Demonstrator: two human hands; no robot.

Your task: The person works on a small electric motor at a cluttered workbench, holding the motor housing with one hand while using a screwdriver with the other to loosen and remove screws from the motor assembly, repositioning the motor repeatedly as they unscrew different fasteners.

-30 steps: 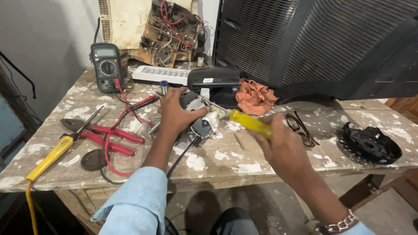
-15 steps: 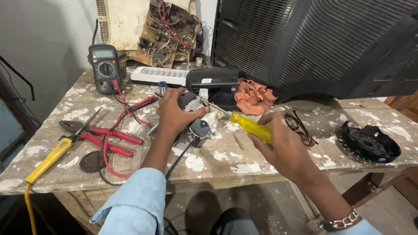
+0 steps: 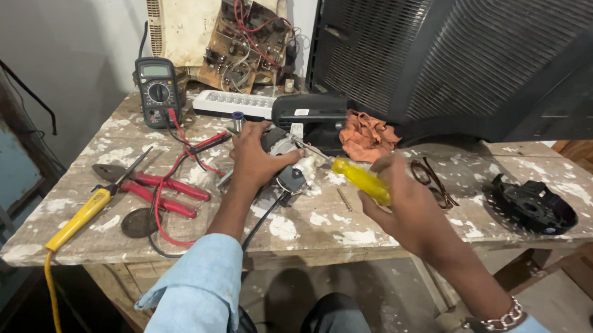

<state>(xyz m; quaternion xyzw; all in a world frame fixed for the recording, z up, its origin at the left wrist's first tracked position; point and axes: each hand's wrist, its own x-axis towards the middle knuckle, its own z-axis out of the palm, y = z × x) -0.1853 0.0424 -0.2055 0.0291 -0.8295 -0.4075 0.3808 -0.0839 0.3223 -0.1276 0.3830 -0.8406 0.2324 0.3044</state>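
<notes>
My left hand point(image 3: 256, 157) presses down on a small grey and black device point(image 3: 289, 176) with a black cable, in the middle of the paint-stained wooden bench point(image 3: 334, 230). My right hand point(image 3: 404, 200) grips a yellow-handled screwdriver point(image 3: 360, 180), its metal shaft pointing up-left with the tip at the device, just beside my left thumb. A loose screw or pin point(image 3: 344, 199) lies on the bench below the screwdriver.
Red-handled pliers point(image 3: 154, 188), a yellow-handled tool point(image 3: 78, 219) and a multimeter point(image 3: 156, 89) with red leads sit left. Behind are a white power strip point(image 3: 230, 104), a circuit board point(image 3: 248, 40), an orange rag point(image 3: 366, 136). Eyeglasses point(image 3: 434, 181) and a black round part point(image 3: 532, 204) lie right.
My right hand with the screwdriver has shifted slightly; the tip stays at the device. My left hand keeps holding the device in place.
</notes>
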